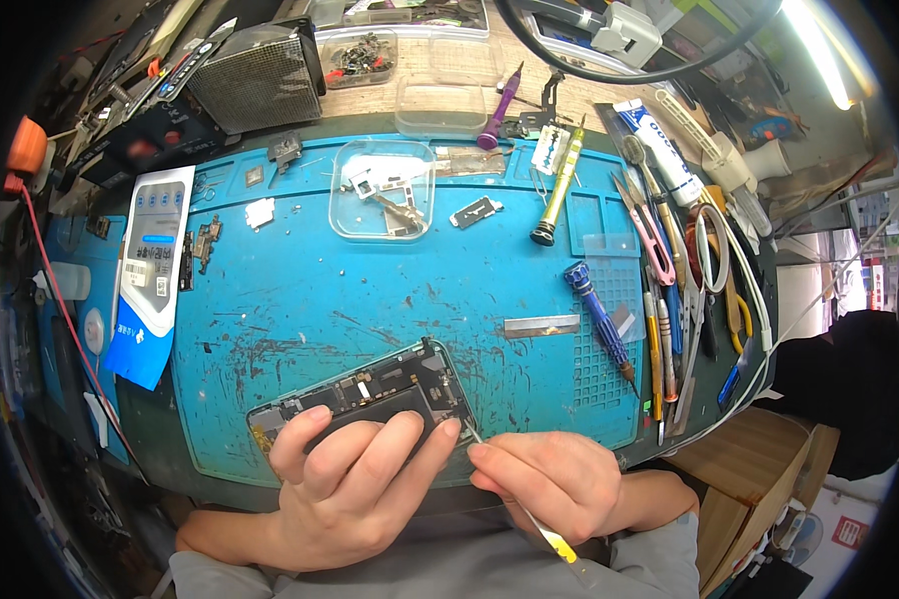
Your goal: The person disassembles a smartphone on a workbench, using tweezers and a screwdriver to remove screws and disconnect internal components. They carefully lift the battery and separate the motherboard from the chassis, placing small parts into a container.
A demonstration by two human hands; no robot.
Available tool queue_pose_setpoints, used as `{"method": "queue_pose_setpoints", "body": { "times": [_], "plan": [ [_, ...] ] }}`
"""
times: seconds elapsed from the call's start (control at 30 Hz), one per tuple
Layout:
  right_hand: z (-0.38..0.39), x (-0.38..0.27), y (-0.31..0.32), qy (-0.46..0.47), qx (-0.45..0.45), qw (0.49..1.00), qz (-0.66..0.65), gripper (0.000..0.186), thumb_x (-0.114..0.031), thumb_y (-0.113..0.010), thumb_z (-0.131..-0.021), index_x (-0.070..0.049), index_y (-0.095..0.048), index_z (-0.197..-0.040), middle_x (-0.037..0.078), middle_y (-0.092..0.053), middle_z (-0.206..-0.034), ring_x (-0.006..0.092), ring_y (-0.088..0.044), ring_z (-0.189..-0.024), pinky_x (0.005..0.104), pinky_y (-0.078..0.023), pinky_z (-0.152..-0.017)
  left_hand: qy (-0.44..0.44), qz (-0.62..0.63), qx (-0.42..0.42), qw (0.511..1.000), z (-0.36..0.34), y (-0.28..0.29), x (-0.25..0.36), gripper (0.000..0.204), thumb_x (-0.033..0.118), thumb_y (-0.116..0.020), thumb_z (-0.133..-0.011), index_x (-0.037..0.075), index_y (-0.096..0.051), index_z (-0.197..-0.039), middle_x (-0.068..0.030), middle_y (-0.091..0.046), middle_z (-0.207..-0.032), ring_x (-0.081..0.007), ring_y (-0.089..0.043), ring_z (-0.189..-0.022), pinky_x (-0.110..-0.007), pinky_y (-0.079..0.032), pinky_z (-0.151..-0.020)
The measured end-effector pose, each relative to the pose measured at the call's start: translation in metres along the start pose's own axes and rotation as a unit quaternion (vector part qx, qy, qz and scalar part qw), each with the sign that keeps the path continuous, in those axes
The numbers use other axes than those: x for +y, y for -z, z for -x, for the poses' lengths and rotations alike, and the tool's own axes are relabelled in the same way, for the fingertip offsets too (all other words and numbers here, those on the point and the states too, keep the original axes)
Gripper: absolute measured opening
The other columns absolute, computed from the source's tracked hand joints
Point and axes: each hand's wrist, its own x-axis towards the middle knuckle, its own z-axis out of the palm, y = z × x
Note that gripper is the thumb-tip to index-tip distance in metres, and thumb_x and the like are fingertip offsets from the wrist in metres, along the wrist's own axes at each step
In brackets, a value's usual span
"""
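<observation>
An opened smartphone (355, 387), dark inside with its internal parts and black battery exposed, lies tilted at the near edge of the blue mat. My left hand (365, 479) curls over its near side, fingertips resting on the inner parts and frame. Between the thumb and fingers of my right hand (554, 479) is a slim metal hand tool (541, 529) with a yellow section toward its rear end. Its tip reaches the phone's right edge, close to my left fingertip. Whether the tip touches a part is too small to tell.
The blue work mat (390, 285) carries a clear plastic box (382, 190) of small metal parts, a blue screwdriver (601, 319), a yellow-green screwdriver (559, 185) and a metal strip (540, 326). Pink-handled scissors (654, 240) and several tools line the right. A blue-white package (153, 275) lies left.
</observation>
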Motion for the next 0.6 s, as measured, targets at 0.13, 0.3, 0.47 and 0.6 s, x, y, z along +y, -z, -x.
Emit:
{"method": "queue_pose_setpoints", "body": {
  "times": [0.13,0.3,0.47,0.6],
  "plan": [
    [0.0008,0.0003,-0.0006,0.001,0.003,1.000,0.002,0.030,-0.011,-0.089,-0.093,0.004,-0.080,-0.117,0.011,-0.078,-0.097,0.0199,-0.075,-0.075,0.0289,-0.060,-0.059,-0.001,-0.002,-0.005,1.000,0.0002,0.0006,0.0000,0.032,0.023,-0.080,-0.089,0.022,-0.088,-0.120,0.0052,-0.069,-0.124,-0.0140,-0.055,-0.111,-0.047,-0.033,-0.121],
    [0.0013,-0.0016,-0.0015,0.001,0.006,1.000,0.016,0.029,-0.011,-0.088,-0.094,0.004,-0.080,-0.117,0.010,-0.078,-0.097,0.0192,-0.075,-0.075,0.0282,-0.059,-0.059,-0.005,-0.009,-0.008,1.000,-0.0006,0.0018,-0.0002,0.032,0.024,-0.081,-0.089,0.022,-0.087,-0.120,0.0050,-0.069,-0.125,-0.0143,-0.055,-0.111,-0.047,-0.033,-0.122],
    [0.0025,-0.0024,-0.0036,0.005,0.015,1.000,0.026,0.028,-0.010,-0.087,-0.094,0.004,-0.080,-0.117,0.009,-0.078,-0.097,0.0183,-0.074,-0.074,0.0278,-0.059,-0.058,-0.011,-0.012,-0.006,1.000,0.0004,0.0004,-0.0012,0.032,0.024,-0.081,-0.089,0.022,-0.087,-0.120,0.0047,-0.068,-0.125,-0.0144,-0.054,-0.111,-0.048,-0.033,-0.122],
    [0.0029,-0.0024,-0.0044,0.005,0.017,0.999,0.029,0.028,-0.010,-0.088,-0.094,0.004,-0.080,-0.116,0.009,-0.077,-0.097,0.0182,-0.073,-0.074,0.0279,-0.059,-0.058,-0.010,-0.011,0.003,1.000,0.0006,-0.0001,-0.0009,0.032,0.023,-0.081,-0.088,0.021,-0.088,-0.119,0.0049,-0.068,-0.124,-0.0141,-0.055,-0.111,-0.047,-0.033,-0.121]
  ]
}}
